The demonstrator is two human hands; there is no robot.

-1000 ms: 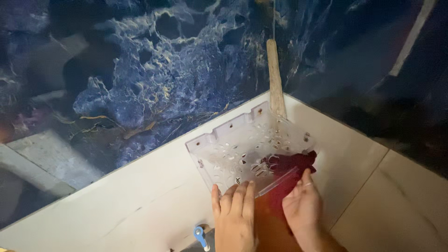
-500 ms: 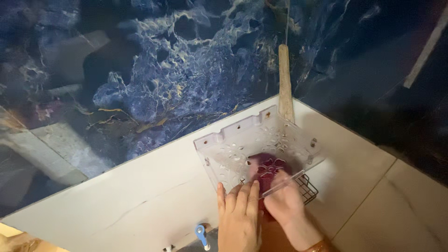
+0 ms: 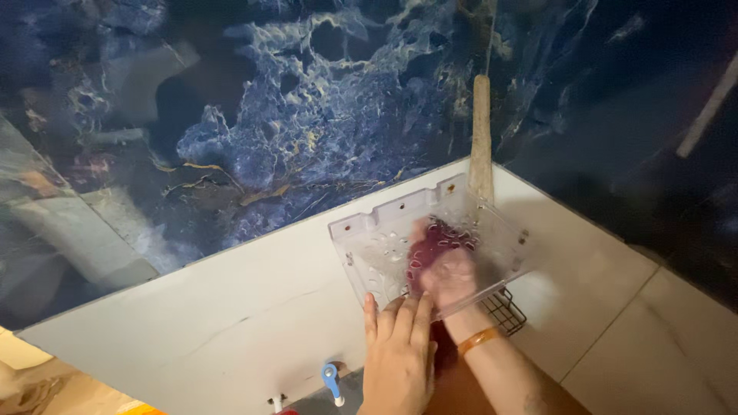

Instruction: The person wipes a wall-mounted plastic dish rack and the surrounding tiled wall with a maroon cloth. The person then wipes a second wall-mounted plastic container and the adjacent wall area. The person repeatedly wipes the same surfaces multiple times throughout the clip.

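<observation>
Underneath the clear plastic corner shelf (image 3: 430, 238), the right hand (image 3: 450, 278) shows through the patterned tray, its fingers (image 3: 430, 265) closed on a dark red cloth (image 3: 427, 244) and pressing it up against the shelf's underside. The left hand (image 3: 398, 350) lies flat with fingers straight and together, tips touching the shelf's front edge, gripping nothing. That shelf sits in the corner where white tile meets the dark blue marbled wall (image 3: 307, 115), with a black wire basket (image 3: 503, 311) just below it. To wipe well, I judge, the left hand should brace the front edge while the cloth works into the embossed pattern and screw holes. An orange band (image 3: 478, 339) circles the right wrist; a blue-handled tap (image 3: 330, 380) stands lower left.
</observation>
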